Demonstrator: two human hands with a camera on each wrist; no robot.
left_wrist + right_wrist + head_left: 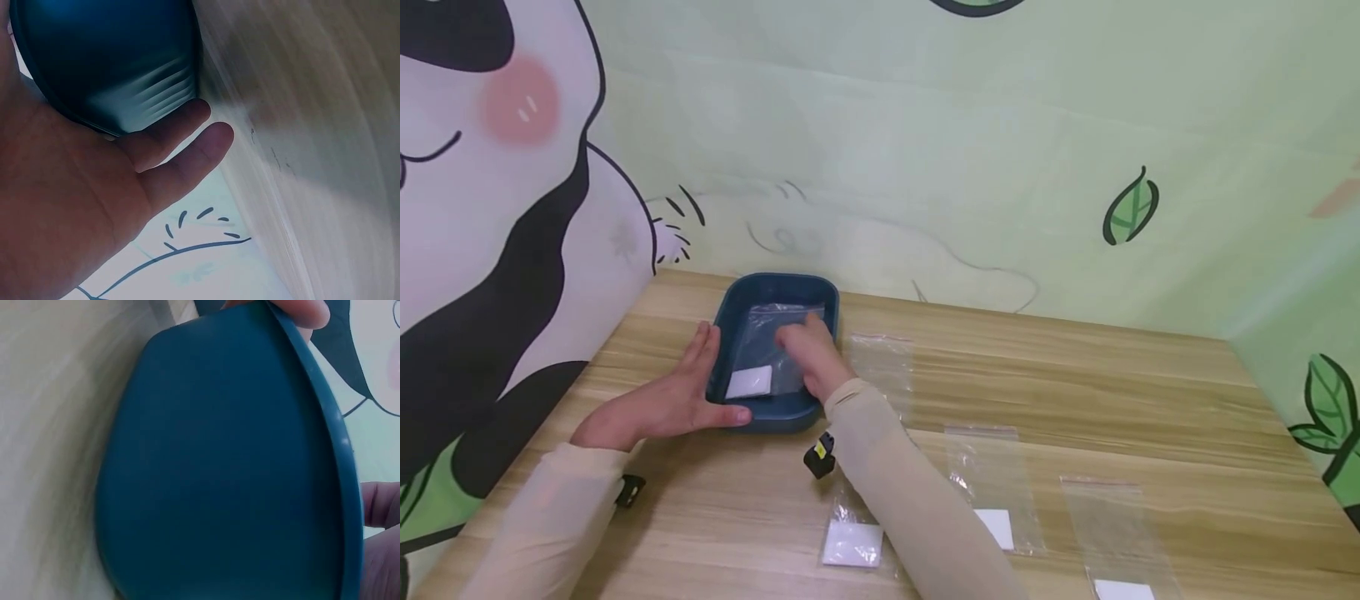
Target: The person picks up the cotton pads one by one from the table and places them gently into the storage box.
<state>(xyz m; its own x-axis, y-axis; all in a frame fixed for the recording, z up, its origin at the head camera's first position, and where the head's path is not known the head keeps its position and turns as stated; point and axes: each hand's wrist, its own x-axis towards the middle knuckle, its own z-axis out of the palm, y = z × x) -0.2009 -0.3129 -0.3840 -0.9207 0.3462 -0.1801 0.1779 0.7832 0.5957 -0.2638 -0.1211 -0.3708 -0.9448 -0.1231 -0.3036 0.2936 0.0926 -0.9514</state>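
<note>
A dark blue rectangular tray (782, 285) stands on the table near the wall. Inside it lies a clear zip bag (758, 343) with a white rectangle (749, 382) at its near end. My left hand (662, 407) rests against the tray's near left corner, fingers extended along the left side and thumb across the front. The right hand (815, 354) reaches over the right rim, fingers bent low over the bag's upper part; I cannot tell whether they pinch it. In the right wrist view, the tray wall (219, 456) hides most of that hand's fingers (381, 503).
To the tray's right, more clear bags lie on the wooden table: one (882, 354) partly behind the right forearm, others (992, 467) (1112, 525) farther right. White rectangles (852, 544) show at their near ends. A printed wall cloth (925, 183) borders the table's back.
</note>
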